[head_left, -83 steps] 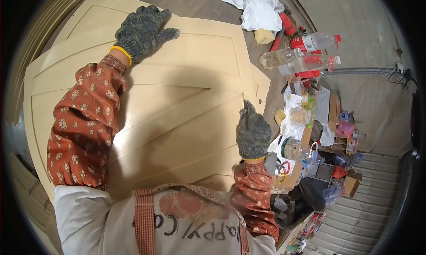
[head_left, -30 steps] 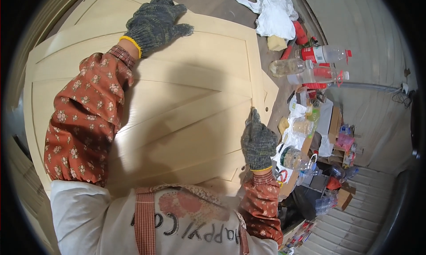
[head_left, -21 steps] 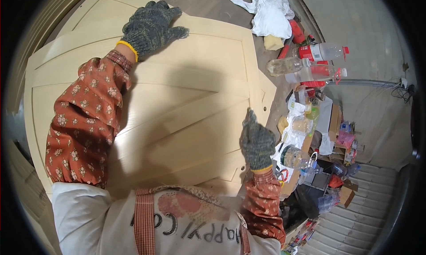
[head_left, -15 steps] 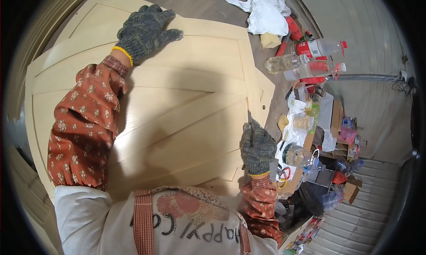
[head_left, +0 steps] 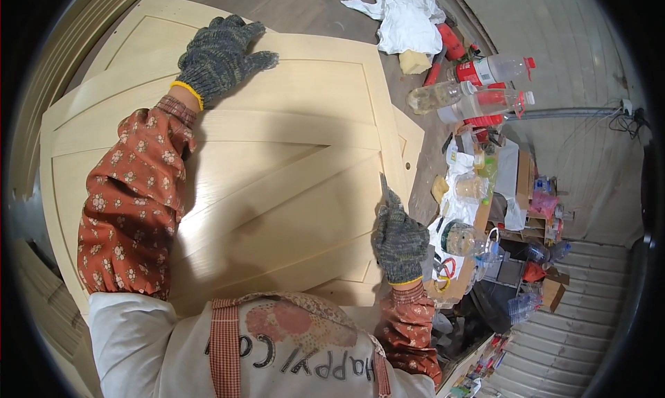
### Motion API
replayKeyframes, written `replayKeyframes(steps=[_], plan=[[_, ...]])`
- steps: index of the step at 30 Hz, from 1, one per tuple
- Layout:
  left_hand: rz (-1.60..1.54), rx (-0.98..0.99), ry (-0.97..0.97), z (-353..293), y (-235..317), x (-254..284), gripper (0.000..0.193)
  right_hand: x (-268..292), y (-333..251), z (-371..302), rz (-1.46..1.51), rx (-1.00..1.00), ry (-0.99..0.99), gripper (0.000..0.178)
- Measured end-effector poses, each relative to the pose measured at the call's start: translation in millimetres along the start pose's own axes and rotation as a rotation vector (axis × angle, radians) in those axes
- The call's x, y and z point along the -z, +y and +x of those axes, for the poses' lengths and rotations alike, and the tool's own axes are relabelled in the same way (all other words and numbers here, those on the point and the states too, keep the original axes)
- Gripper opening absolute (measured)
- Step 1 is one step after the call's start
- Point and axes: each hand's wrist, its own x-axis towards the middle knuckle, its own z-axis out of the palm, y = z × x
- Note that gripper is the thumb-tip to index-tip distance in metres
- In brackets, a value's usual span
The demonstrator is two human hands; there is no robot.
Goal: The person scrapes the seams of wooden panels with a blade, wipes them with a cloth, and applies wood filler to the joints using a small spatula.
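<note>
My left hand (head_left: 220, 60) spreads flat, gripping nothing, on the cream panel (head_left: 277, 190) lying before me. My right hand (head_left: 402, 242) curls at its right border, grip unclear. Steady left weight, light right pressure should serve best.

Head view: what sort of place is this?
Probably a workshop, perhaps for woodwork: a large pale panelled board lies under the left gloved hand, clear bottles clutter the right side, and ribbed sheeting shows beyond.
</note>
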Motion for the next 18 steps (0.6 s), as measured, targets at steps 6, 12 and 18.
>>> replayKeyframes(steps=[6,12,18], plan=[[0.027,-0.020,0.053,-1.5,1.6,0.5,0.061,-13.5,2.0,13.9,0.007,0.041,0.036,0.027],[0.001,-0.041,0.074,-2.3,2.2,1.5,0.056,-18.7,5.8,25.6,0.029,0.002,0.004,0.029],[-0.004,-0.056,0.075,-1.8,3.3,2.3,0.057,-15.2,9.6,37.8,0.071,0.004,-0.042,0.049]])
